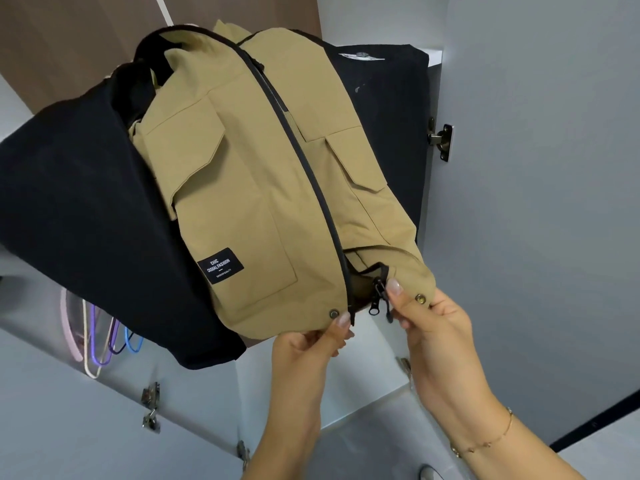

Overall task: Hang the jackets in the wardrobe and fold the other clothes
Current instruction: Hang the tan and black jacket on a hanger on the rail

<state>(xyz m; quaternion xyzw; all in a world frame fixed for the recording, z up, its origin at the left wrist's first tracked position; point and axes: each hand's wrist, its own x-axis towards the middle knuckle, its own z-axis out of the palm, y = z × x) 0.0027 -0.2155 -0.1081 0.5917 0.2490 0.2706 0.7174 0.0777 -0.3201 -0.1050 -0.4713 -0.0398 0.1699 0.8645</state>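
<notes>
A tan jacket (pixel 256 174) with a black zipper and a black label hangs in the wardrobe, seen at a strong tilt. Black garments hang on both sides of it: one (pixel 79 216) at the left, another (pixel 384 98) behind at the right. My left hand (pixel 311 344) pinches the jacket's bottom hem beside a metal snap. My right hand (pixel 433 323) pinches the other hem corner next to the zipper slider (pixel 377 292). The zipper is closed along most of its length and stands open at the very bottom.
Several coloured empty hangers (pixel 100 337) hang at the lower left. The wardrobe's grey door (pixel 540 168) stands open at the right with a metal hinge (pixel 441 140). More hinges (pixel 150 407) sit on the left door panel.
</notes>
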